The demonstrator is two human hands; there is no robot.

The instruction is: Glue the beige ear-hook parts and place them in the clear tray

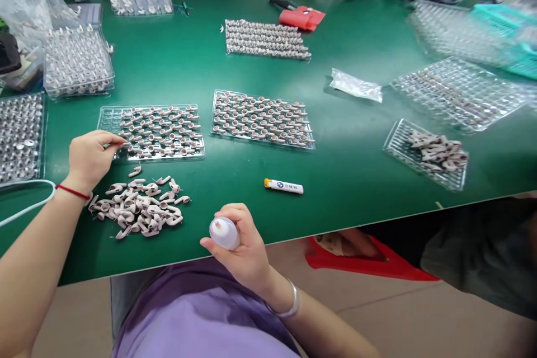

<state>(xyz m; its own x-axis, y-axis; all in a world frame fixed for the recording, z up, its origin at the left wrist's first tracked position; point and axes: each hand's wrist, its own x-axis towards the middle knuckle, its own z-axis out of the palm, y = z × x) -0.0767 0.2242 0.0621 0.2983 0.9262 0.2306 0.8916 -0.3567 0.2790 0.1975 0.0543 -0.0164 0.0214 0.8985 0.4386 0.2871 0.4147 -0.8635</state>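
My left hand (94, 156) is at the left part of a clear plastic tray (109, 114), its thumb and forefinger pinched on a pale earbud shell (126, 144) that is mostly hidden by the fingertips. Rows of similar shells fill most of that tray, while several pockets on its left side are bare. Below it lies a loose pile of pinkish-white earbud shells (142, 207) on the green table. My right hand (247, 249) is wrapped round a small translucent squeeze bottle (224, 233) with its nozzle pointing up, near the table's front edge.
A second filled tray (262, 119) lies right of the first. A white lighter (284, 185) rests nearer the front. At right is a tray with heaped shells (438, 151). More trays, a plastic bag (356, 85) and a red pouch (302, 18) lie around. Co-workers' hands are across the table.
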